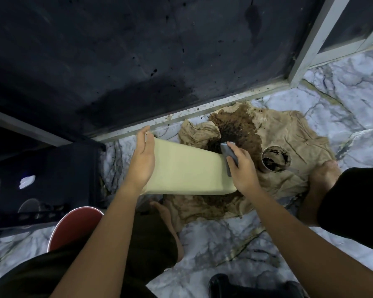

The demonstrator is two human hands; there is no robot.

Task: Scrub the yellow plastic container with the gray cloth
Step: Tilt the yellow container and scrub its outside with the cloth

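**Scrubbing Under Way at the Container's Far End**

Gripping a folded gray cloth (229, 154), the person's right hand (242, 168) curls its fingers round the fabric and presses it against the right-hand end of the yellow plastic container (185, 168). The left hand (142, 162) lies flat and relaxed along the opposite end, fingers straight, bracing rather than grasping. The container lies on its side between the two hands, its long axis running left to right and slightly downward, held just above a stained brown cloth (284, 134) spread on the marble floor (224, 244). The cloth-bearing hand is the one at the working end, so the next stroke likely runs leftward along that axis, toward the steadying palm. Just beyond the right hand sits a small round tin (276, 158) with dark residue inside, near enough to be knocked by a wide sweep. A red bowl (73, 224) rests near the person's left knee.
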